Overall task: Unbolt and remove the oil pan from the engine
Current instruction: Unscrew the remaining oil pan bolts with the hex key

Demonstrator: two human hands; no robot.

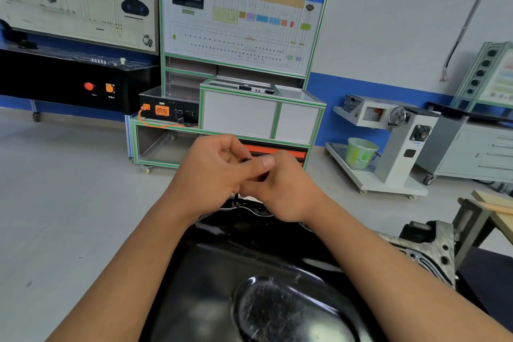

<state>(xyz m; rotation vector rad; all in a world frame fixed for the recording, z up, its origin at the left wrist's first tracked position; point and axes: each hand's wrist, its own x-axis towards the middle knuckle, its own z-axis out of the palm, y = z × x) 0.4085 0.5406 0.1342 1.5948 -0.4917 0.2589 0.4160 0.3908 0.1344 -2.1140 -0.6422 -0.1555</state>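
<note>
L hand (213,168) is curling its fingers and pinching a small dark piece (246,159), prob. a pan bolt but too small to be sure. R hand (281,189) is gripping the same piece, thumb laid across, fingers curled. Both are hovering over the far edge of the oil pan (249,266), which is sitting on the engine block (433,241).

Risk: w/ two sets of fingertips sharing it, the piece could be slipping out, dropping onto the pan or rolling off to the floor (69,203). Another fastener (236,203) seems to be standing at the pan's far edge under the hands. Lifting w/ it in would be bending the flange.

Room: floor at left is lying open and the training cart (230,108) is standing well behind. The block's rough corner and a wooden bench (491,203) are crowding the right.
</note>
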